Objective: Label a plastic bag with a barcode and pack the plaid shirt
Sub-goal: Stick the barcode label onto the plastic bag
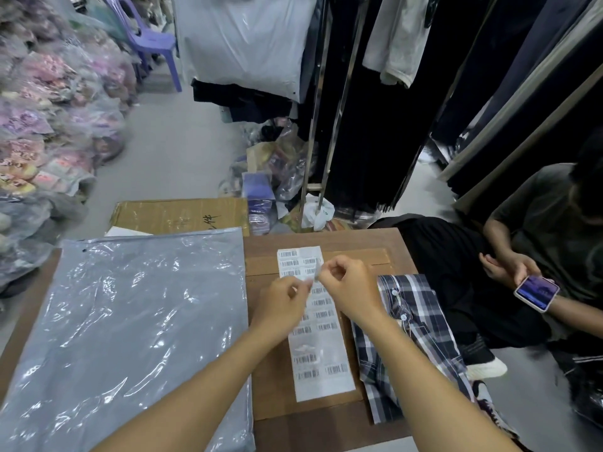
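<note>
head view. both hands over the barcode sheet [321,324] on the wooden table [359,246]. left hand [282,305] curled, fingertips together on the sheet's upper part, seemingly pinning it. right hand [347,282] pinched on a small barcode sticker [316,272], lifted just off the sheet.

plastic bag [130,321] flat on the table's left side, sealed edge away, no label visible on it. plaid shirt [408,337] bunched at the table's right edge, beside the sheet, not yet in the bag.

step in hand, by judgement: peeling one label. next move likely calls for carrying the sticker left and pressing it flat on the bag without creasing.

writing: barcodes printed in rows, digits too small to read. dark handwritten marks on the cardboard box [179,213] beyond the bag, illegible.
</note>
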